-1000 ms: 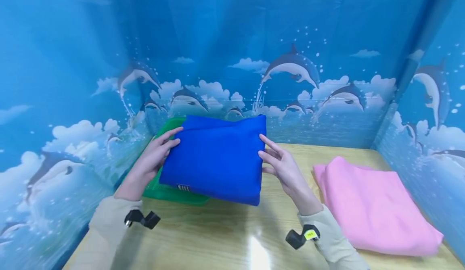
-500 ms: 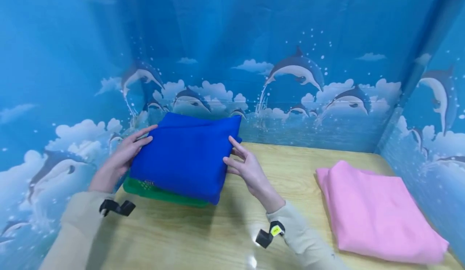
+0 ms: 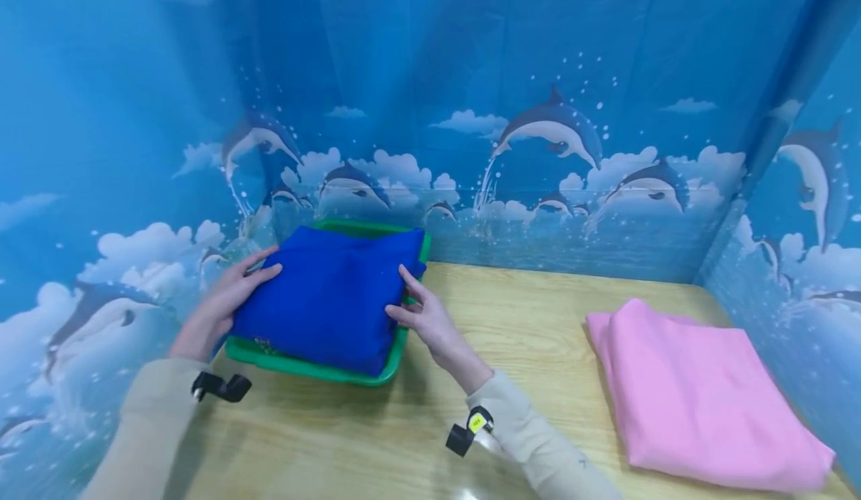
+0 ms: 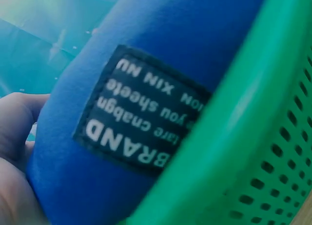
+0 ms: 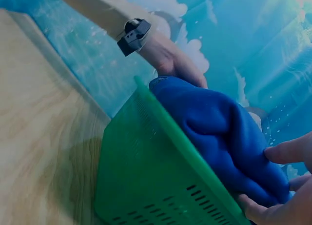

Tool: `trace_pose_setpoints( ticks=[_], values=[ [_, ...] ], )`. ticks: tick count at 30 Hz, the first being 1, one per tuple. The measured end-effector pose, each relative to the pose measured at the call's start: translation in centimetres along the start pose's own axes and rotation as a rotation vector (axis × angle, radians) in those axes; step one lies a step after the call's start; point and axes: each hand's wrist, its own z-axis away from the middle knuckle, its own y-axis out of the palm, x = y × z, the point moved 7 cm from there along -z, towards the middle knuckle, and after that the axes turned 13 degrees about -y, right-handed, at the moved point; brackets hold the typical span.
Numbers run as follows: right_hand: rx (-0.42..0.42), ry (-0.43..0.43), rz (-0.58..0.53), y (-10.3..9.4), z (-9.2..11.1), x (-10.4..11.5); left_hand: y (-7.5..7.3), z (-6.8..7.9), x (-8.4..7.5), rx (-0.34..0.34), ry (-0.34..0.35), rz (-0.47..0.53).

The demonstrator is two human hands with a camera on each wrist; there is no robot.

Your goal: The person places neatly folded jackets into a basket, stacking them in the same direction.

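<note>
A folded blue garment [image 3: 329, 294] sits in a green plastic basket [image 3: 312, 370], its top bulging above the rim. My left hand [image 3: 225, 294] holds the garment's left side, fingers over the top edge. On the opposite side my right hand [image 3: 433, 328] grips the edge; in the right wrist view, thumb and fingers take the blue cloth [image 5: 209, 117] between them, close to the basket's rim. A black label [image 4: 146, 108] with white lettering shows on the garment's near side in the left wrist view, partly hidden by the basket [image 4: 253, 112].
A folded pink cloth [image 3: 706, 403] lies on the right of the wooden table [image 3: 525, 298]. Blue dolphin-print curtains [image 3: 430, 111] enclose the back and both sides, with the left one close beside the basket.
Both hands have carried the blue garment leftward and down into the green basket. More of the basket's rim shows around it now. The pink cloth has stayed in place.
</note>
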Motion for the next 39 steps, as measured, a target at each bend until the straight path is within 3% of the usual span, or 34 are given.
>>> trace_pose_setpoints(
  ticks=[6, 15, 25, 29, 33, 36, 39],
  values=[
    [0.045, -0.018, 0.267, 0.5, 0.0, -0.2, 0.1, -0.2, 0.2, -0.029, 0.026, -0.056],
    [0.087, -0.119, 0.782, 1.0, -0.9, 1.0, 0.3, -0.1, -0.3, -0.151, 0.152, -0.235],
    [0.101, -0.197, 1.057, 2.1, -0.8, 1.6, 1.5, -0.1, -1.3, -0.378, 0.334, -0.626],
    [0.087, -0.267, 1.179, 2.8, -0.6, 1.8, 2.1, -0.4, -1.1, -0.401, 0.359, -0.713],
    [0.071, -0.418, 1.287, 3.6, 0.0, 2.5, 2.9, -0.1, -1.0, -0.410, 0.402, -0.758],
    [0.157, -0.504, 1.353, 4.6, 0.4, 2.6, 3.8, 0.8, -1.1, -0.427, 0.475, -0.784],
    [0.303, -0.452, 1.429, 5.3, 0.5, 1.9, 5.2, 1.6, -1.1, -0.385, 0.526, -0.818]
  ],
)
